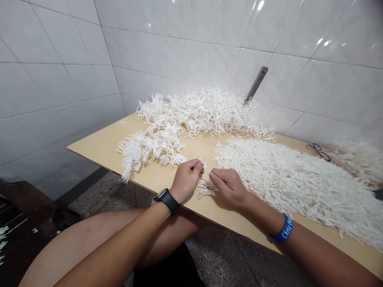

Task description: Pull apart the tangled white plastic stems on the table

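My left hand (pixel 188 178) is closed in a pinch above the front part of the board, with small white tips showing at its thumb and forefinger. Close beside it, my right hand (pixel 229 185) is also closed, thumb pressed on the curled forefinger. A small white branched sprig (pixel 206 189) sticks out from under the right hand's fingers, between the two hands. The fingers hide how the strands are gripped. Left of my hands lies a loose clump of white branched sprigs (pixel 149 146). On the right spreads a dense mat of short white strands (pixel 293 179).
A larger tangled heap of white sprigs (pixel 206 111) lies at the back of the tan board (pixel 98 141). A metal strip (pixel 256 84) leans on the tiled wall (pixel 209 52). Dark-rimmed loops (pixel 318 151) lie at the right rear. The board's front edge runs above my legs.
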The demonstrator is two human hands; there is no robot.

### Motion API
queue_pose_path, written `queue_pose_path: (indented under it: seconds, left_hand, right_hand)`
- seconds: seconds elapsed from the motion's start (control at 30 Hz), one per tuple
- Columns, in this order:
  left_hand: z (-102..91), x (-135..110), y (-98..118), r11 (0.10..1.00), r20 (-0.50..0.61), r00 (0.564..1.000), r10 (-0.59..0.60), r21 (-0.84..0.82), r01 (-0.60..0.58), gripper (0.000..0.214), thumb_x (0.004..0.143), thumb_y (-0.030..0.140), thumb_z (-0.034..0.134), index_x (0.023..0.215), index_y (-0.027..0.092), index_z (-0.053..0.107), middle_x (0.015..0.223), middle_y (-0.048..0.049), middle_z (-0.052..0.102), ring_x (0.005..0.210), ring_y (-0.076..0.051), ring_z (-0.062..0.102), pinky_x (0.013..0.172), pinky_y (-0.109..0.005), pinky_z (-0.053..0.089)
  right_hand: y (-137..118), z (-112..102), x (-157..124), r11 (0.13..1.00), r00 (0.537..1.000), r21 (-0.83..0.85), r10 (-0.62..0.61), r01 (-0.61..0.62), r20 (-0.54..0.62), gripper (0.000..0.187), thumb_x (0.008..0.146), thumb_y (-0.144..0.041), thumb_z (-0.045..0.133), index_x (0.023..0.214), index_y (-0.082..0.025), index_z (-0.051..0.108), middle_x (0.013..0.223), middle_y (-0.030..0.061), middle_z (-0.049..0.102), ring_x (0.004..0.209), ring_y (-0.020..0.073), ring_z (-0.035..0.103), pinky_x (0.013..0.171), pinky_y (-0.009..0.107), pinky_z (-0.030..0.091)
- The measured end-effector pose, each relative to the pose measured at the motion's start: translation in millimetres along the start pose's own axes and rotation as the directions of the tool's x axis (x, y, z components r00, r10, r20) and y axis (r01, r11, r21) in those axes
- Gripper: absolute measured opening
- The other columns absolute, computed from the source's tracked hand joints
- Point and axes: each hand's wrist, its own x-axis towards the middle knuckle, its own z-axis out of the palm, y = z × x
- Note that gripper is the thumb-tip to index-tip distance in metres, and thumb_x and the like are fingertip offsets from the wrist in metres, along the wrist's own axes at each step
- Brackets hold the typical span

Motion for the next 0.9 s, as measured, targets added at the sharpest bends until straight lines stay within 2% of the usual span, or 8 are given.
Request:
queue_pose_path:
  seconds: [0.2, 0.37, 0.63, 0.77, 0.83, 0.9]
  left_hand:
    - [2.0, 1.5, -2.7, 0.996, -0.029, 1.0, -0.009, 0.087, 0.011, 0.03, 0.086, 0.027, 0.043, 0.058, 0.018, 0.049, 0.055, 0.0028, 0.05, 0.057, -0.012, 0.048, 0.059, -0.025, 0.035]
    - [2.5, 0.0, -2.9, 0.992, -0.047, 0.999, -0.017, 0.123, 0.022, 0.03, 0.085, 0.025, 0.043, 0.057, 0.018, 0.049, 0.055, 0.0026, 0.052, 0.058, -0.013, 0.05, 0.059, -0.025, 0.035]
    - [4.1, 2.3, -9.5, 0.99, -0.079, 0.997, -0.001, 0.143, 0.012, 0.03, 0.085, 0.026, 0.043, 0.057, 0.018, 0.051, 0.056, 0.002, 0.055, 0.06, -0.012, 0.052, 0.059, -0.024, 0.036]
    - [-0.7, 8.4, -15.0, 0.994, -0.157, 0.982, -0.103, 0.02, 0.108, 0.035, 0.089, 0.033, 0.04, 0.058, 0.018, 0.048, 0.052, 0.0027, 0.049, 0.049, -0.011, 0.045, 0.052, -0.023, 0.034]
    - [-2.6, 8.6, -14.6, 0.992, -0.142, 0.982, -0.122, -0.058, 0.114, 0.036, 0.09, 0.036, 0.04, 0.06, 0.018, 0.049, 0.053, 0.0028, 0.049, 0.046, -0.01, 0.043, 0.05, -0.023, 0.034]
    - [-3.3, 6.1, -11.1, 0.993, -0.089, 0.993, -0.082, -0.098, 0.073, 0.035, 0.09, 0.038, 0.043, 0.064, 0.017, 0.053, 0.057, 0.0013, 0.054, 0.05, -0.01, 0.046, 0.052, -0.022, 0.037]
  right_hand:
    - [7.4, 0.0, -1.7, 0.957, 0.977, -0.202, -0.213, 0.21, 0.008, 0.034, 0.094, -0.016, 0.039, 0.061, -0.022, 0.031, 0.051, -0.0051, 0.032, 0.045, 0.0095, 0.03, 0.049, 0.027, 0.024]
    - [9.1, 0.2, -3.0, 0.894, 0.947, -0.327, -0.322, 0.306, 0.005, 0.032, 0.093, -0.014, 0.039, 0.063, -0.023, 0.032, 0.05, -0.0045, 0.034, 0.045, 0.011, 0.029, 0.048, 0.028, 0.024]
    - [5.5, 0.3, -5.0, 0.864, 0.929, -0.357, -0.37, 0.355, 0.03, 0.03, 0.09, -0.01, 0.04, 0.064, -0.023, 0.034, 0.051, -0.004, 0.035, 0.047, 0.0126, 0.031, 0.048, 0.029, 0.024]
    - [-5.8, -4.0, -13.4, 0.868, 0.907, -0.279, -0.421, 0.411, 0.028, 0.025, 0.088, -0.009, 0.038, 0.066, -0.022, 0.038, 0.054, -0.0019, 0.038, 0.049, 0.014, 0.032, 0.048, 0.03, 0.026]
    - [-6.9, -7.4, -16.2, 0.888, 0.916, -0.239, -0.402, 0.392, 0.01, 0.023, 0.089, -0.01, 0.037, 0.069, -0.021, 0.041, 0.055, -0.001, 0.04, 0.05, 0.0143, 0.035, 0.049, 0.03, 0.028]
    - [-3.0, -10.1, -14.8, 0.932, 0.953, -0.22, -0.302, 0.29, -0.025, 0.021, 0.091, -0.012, 0.036, 0.076, -0.02, 0.047, 0.059, 0.0001, 0.045, 0.052, 0.0145, 0.04, 0.051, 0.029, 0.032]
